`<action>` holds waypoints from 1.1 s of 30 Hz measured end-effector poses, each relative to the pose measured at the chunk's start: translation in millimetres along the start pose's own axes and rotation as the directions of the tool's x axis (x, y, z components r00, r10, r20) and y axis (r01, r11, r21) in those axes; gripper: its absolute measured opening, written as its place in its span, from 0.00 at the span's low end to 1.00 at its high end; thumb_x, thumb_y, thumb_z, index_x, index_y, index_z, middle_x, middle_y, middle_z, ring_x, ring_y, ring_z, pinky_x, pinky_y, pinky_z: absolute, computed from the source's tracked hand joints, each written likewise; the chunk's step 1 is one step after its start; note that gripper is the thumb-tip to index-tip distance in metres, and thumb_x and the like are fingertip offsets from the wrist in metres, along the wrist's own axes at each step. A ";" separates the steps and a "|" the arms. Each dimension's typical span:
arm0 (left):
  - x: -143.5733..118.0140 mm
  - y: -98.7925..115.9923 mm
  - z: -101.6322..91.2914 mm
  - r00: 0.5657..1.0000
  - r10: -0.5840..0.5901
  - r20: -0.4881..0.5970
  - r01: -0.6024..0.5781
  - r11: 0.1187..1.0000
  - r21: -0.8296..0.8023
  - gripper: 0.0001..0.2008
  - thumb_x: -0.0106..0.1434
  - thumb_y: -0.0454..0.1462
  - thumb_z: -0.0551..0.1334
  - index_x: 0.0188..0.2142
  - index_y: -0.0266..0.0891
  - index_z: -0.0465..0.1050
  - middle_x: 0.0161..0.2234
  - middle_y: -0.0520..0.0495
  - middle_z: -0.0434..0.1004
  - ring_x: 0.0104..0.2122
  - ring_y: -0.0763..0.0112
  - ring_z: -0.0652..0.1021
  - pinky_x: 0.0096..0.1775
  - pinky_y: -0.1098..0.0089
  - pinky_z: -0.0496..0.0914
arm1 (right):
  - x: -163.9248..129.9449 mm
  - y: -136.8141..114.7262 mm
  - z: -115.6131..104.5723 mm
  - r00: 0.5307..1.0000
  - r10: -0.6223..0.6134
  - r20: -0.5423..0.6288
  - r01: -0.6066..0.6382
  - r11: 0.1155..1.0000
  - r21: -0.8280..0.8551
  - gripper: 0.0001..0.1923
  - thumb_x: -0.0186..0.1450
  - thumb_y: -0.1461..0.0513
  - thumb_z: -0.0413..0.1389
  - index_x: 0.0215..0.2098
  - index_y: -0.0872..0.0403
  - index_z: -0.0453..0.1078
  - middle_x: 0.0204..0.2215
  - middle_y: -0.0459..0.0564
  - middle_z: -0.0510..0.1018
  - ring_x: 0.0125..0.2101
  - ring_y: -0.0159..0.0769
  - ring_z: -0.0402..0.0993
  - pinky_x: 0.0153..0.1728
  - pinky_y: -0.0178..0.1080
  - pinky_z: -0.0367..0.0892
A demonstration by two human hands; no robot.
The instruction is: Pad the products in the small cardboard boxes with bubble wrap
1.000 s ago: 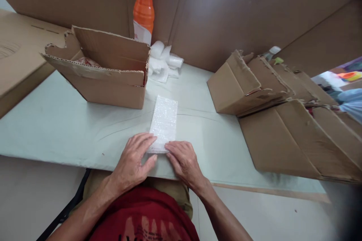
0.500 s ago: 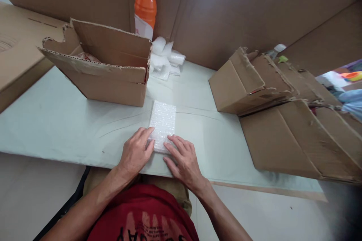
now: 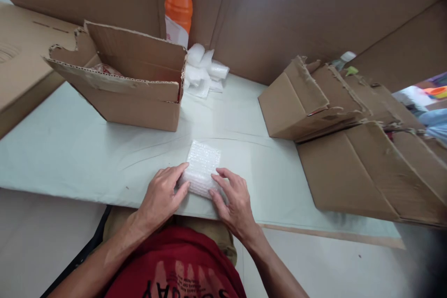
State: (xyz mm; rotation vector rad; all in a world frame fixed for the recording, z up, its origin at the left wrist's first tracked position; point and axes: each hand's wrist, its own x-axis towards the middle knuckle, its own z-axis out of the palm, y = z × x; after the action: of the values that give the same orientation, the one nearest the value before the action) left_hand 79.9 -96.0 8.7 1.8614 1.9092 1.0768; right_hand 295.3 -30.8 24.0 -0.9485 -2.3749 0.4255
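A small sheet of clear bubble wrap (image 3: 204, 157) lies on the pale green table cover in front of me, its near part folded over into a thicker flap. My left hand (image 3: 164, 193) grips the left side of this fold between thumb and forefinger. At the opposite side, my right hand (image 3: 233, 198) has its thumb and curled fingers on the right end of the fold. Whether anything is wrapped inside cannot be made out.
Behind the sheet, an open cardboard box (image 3: 143, 109) stands at left, beside crumpled white packing pieces (image 3: 202, 72) and an orange bottle (image 3: 179, 2). More boxes (image 3: 342, 167) line the right side. A tall cardboard wall (image 3: 279, 18) closes off the back.
The near end of the bubble wrap has been folded over away from me, so the sheet looks shorter and thicker. Both hands have closed on its sides.
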 end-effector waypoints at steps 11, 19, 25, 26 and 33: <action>-3.2 4.0 -3.3 0.991 0.137 -0.008 -0.137 0.990 -0.021 0.22 0.65 0.32 0.58 0.59 0.41 0.68 0.54 0.39 0.75 0.55 0.55 0.73 0.57 0.53 0.68 | 11.0 3.7 10.8 0.994 -0.057 0.097 0.054 0.998 0.036 0.17 0.71 0.64 0.53 0.58 0.50 0.71 0.48 0.54 0.82 0.47 0.44 0.77 0.48 0.48 0.70; 5.1 0.3 -1.0 1.000 0.014 -0.013 -0.014 1.000 0.015 0.18 0.66 0.33 0.58 0.55 0.33 0.70 0.39 0.42 0.80 0.39 0.59 0.78 0.44 0.59 0.73 | 1.0 -6.5 0.4 1.000 0.000 0.006 0.000 1.000 -0.013 0.18 0.72 0.60 0.54 0.59 0.49 0.68 0.53 0.57 0.77 0.51 0.47 0.75 0.49 0.50 0.70; 10.3 -4.0 3.1 0.996 -0.036 -0.080 0.041 0.997 0.058 0.16 0.68 0.36 0.58 0.53 0.35 0.71 0.40 0.41 0.78 0.40 0.59 0.77 0.41 0.60 0.72 | 5.4 -6.3 11.1 0.993 -0.082 0.086 0.101 0.962 -0.252 0.20 0.67 0.60 0.60 0.57 0.51 0.68 0.57 0.59 0.73 0.58 0.55 0.66 0.54 0.56 0.62; 7.7 -3.2 1.0 0.994 -0.067 -0.089 0.069 0.997 0.023 0.16 0.68 0.37 0.58 0.54 0.35 0.71 0.41 0.41 0.78 0.40 0.60 0.77 0.38 0.63 0.73 | 6.5 -4.4 13.9 0.993 -0.072 0.093 0.095 0.959 -0.268 0.20 0.66 0.61 0.60 0.56 0.51 0.68 0.57 0.59 0.74 0.59 0.55 0.66 0.55 0.56 0.61; -23.4 12.6 -6.7 0.891 -0.446 0.082 0.430 0.775 -0.463 0.20 0.64 0.40 0.61 0.55 0.37 0.70 0.41 0.43 0.77 0.35 0.69 0.78 0.31 0.71 0.74 | 11.9 6.8 22.2 0.996 -0.082 0.027 0.085 0.975 -0.206 0.15 0.69 0.64 0.57 0.55 0.53 0.69 0.51 0.57 0.78 0.50 0.48 0.72 0.50 0.50 0.62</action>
State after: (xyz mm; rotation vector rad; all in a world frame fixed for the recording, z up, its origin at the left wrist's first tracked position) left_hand 88.2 -121.5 14.6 1.0681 1.7607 1.2613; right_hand 278.7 -19.5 7.4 -0.9336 -2.5012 0.1570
